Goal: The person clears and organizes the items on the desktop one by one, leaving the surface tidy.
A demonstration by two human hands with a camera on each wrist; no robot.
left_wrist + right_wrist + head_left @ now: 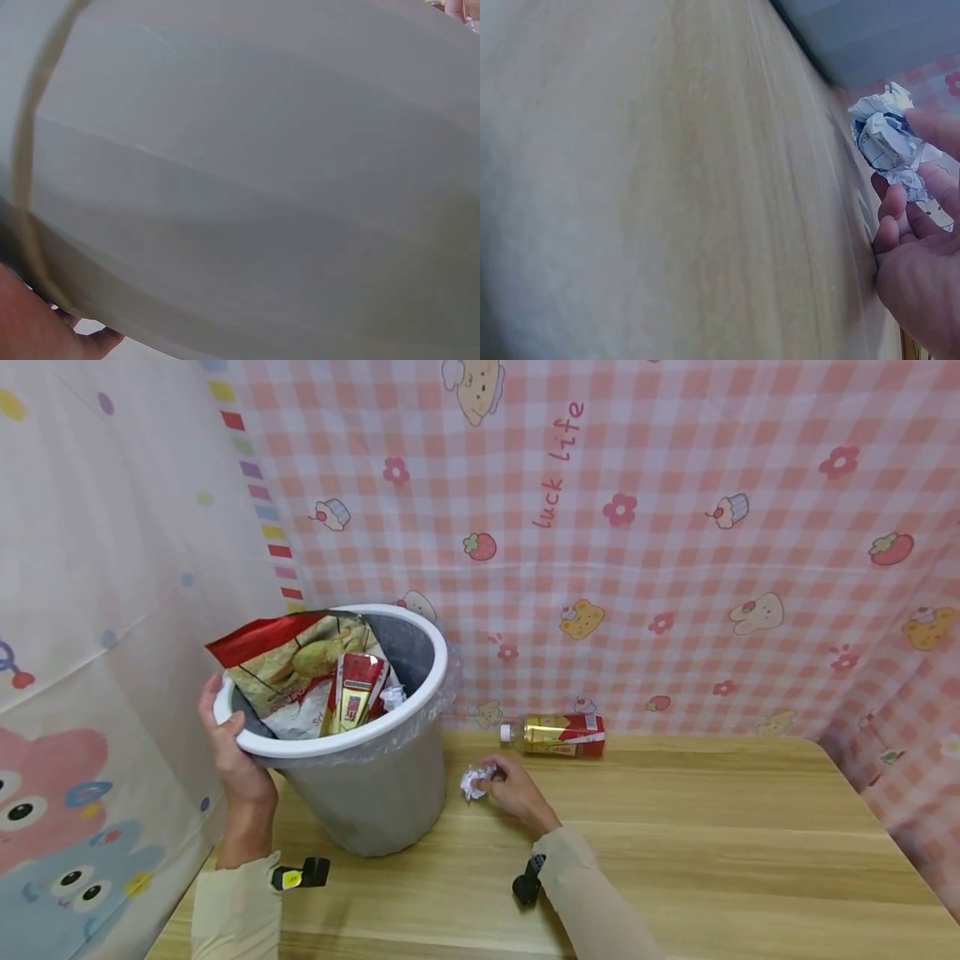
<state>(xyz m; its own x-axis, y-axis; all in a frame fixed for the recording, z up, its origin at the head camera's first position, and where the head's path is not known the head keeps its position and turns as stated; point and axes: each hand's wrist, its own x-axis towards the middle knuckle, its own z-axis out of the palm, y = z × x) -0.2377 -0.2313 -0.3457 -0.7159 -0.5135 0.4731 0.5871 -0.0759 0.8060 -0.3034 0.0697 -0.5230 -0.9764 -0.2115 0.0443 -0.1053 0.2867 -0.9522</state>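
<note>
A grey trash bin (360, 802) with a white rim and a clear plastic liner leans on the table at the left. My left hand (236, 752) grips its rim on the left side, thumb over the top edge; in the left wrist view the bin's wall fills most of the picture. To the right of the bin, my right hand (517, 793) pinches a crumpled ball of paper (885, 139) between thumb and fingers, low over the tabletop. Inside the bin are a red and white food bag (300, 668), a red and gold carton (356, 689) and some white crumpled paper (393, 697).
Behind my right hand, a plastic bottle (564, 735) with a red and gold label lies on its side near the table's back edge, its white cap pointing left. The wooden table (720, 835) meets a pink checkered cloth (675, 610) at the back.
</note>
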